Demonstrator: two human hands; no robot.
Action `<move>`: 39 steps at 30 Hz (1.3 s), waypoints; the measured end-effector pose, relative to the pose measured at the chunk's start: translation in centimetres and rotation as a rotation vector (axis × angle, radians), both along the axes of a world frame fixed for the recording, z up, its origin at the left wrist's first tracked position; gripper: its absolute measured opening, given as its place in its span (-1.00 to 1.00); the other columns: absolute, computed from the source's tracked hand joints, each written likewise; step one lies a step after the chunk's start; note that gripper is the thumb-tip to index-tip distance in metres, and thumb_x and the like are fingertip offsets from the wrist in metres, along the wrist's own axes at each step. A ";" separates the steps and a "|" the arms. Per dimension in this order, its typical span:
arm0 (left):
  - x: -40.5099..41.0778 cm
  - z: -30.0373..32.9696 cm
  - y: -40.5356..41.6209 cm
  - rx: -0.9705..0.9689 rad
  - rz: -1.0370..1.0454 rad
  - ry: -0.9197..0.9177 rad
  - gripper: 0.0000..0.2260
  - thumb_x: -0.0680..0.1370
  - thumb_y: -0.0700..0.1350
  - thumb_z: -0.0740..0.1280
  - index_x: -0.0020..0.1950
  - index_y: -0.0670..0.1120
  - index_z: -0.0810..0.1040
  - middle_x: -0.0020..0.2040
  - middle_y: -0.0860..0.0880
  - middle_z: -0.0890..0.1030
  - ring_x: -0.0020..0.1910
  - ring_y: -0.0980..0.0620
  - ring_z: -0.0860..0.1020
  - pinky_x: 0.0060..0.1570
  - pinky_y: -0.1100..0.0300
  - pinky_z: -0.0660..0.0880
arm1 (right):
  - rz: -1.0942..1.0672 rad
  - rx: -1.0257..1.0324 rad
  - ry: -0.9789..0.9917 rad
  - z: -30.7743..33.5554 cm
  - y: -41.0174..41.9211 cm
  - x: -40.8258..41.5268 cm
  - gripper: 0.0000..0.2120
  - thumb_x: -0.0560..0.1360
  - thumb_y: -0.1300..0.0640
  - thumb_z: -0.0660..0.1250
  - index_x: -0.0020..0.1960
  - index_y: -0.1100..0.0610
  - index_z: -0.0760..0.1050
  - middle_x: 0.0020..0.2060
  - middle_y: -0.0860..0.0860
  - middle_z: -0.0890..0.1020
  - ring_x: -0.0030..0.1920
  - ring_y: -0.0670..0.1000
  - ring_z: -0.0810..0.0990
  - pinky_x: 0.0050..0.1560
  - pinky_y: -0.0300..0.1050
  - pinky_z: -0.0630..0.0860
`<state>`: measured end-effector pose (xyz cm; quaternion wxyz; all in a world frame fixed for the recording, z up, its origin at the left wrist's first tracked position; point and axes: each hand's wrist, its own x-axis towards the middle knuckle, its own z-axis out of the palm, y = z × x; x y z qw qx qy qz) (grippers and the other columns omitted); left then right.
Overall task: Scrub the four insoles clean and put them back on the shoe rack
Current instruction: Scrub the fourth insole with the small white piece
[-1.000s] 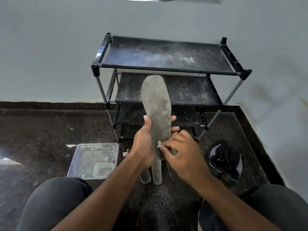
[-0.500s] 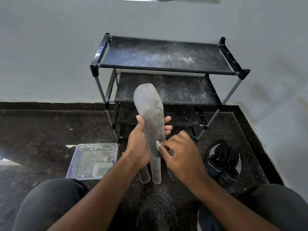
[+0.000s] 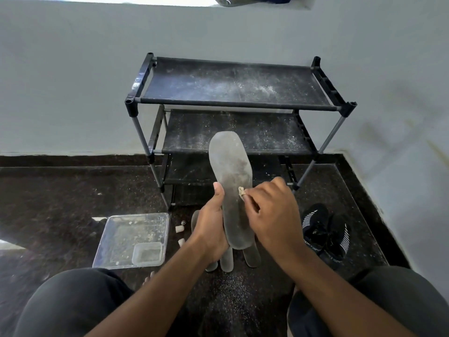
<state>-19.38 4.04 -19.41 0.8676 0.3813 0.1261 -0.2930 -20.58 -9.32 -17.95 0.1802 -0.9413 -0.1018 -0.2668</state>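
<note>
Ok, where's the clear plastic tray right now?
In the head view, the clear tray lies on the dark floor at lower left, beside the left hand and just in front of the shoe rack.

Clear plastic tray on the dark floor, holding a small container. Black shoes lie well right of the tray.

Shoe rack stands against the wall; clear tray on the floor front-left of it, shoes front-right, three insoles lying between.
</note>
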 end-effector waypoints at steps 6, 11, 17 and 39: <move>0.5 0.1 0.5 -0.019 -0.034 -0.017 -0.20 0.67 0.37 -0.11 0.41 -0.25 0.55 0.34 -0.24 0.62 0.33 -0.13 0.62 0.36 -0.04 0.46 | 0.064 0.051 0.140 -0.9 1.0 -1.4 -0.80 0.56 0.08 0.34 -0.17 0.12 0.65 -0.29 -0.05 0.57 -0.14 -0.04 0.41 -0.16 -0.02 0.48; -0.4 -0.5 -0.2 0.066 -0.029 -0.012 -0.32 0.69 0.30 -0.01 0.38 -0.22 0.56 0.30 -0.25 0.65 0.35 -0.17 0.60 0.50 -0.13 0.37 | 0.009 0.023 0.012 -0.4 0.0 -0.1 -0.82 0.58 0.12 0.35 -0.15 0.15 0.65 -0.29 -0.01 0.59 -0.17 0.03 0.44 -0.19 0.02 0.48; -0.2 -0.2 -0.1 0.037 -0.037 0.001 -0.33 0.69 0.28 0.05 0.39 -0.28 0.56 0.30 -0.32 0.63 0.34 -0.24 0.60 0.49 -0.18 0.37 | 0.039 0.117 0.135 0.3 -0.2 -0.4 -0.88 0.56 0.12 0.39 -0.08 0.14 0.67 -0.25 -0.05 0.58 -0.11 -0.03 0.42 -0.10 -0.10 0.47; -0.8 -0.3 -0.3 0.069 -0.022 -0.063 -0.55 0.57 0.04 0.25 0.24 -0.24 0.69 0.15 -0.28 0.68 0.07 -0.20 0.68 0.26 -0.15 0.55 | -0.042 0.750 0.464 1.4 -2.4 0.5 -0.97 0.46 0.14 0.52 -0.09 0.05 0.73 -0.24 -0.09 0.70 -0.38 -0.06 0.68 -0.44 -0.09 0.63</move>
